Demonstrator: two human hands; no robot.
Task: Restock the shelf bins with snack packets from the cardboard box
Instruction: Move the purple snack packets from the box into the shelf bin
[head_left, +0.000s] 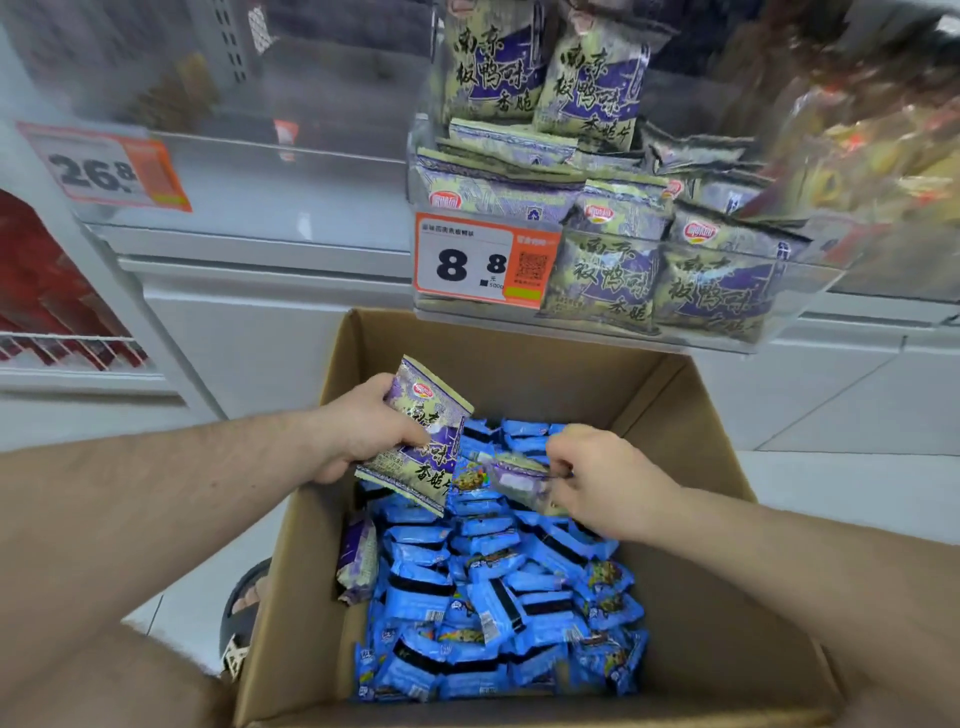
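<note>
Item: 2 purple packets. Left hand (363, 431) grips 1 purple packet (421, 436), frame centre; right hand (602, 478) pinches another (519, 480) above cardboard box (691, 415). Advice: lift both clear, stand upright in purple-packet bin (800, 312), upper right.

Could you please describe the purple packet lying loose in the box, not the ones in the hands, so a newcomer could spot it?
Start at the open cardboard box, which is filled mostly with small blue packets. Look along its left inner wall, below the left hand. There the lone purple packet stands on edge against the cardboard, larger than the blue ones and purple and pale green.
</note>
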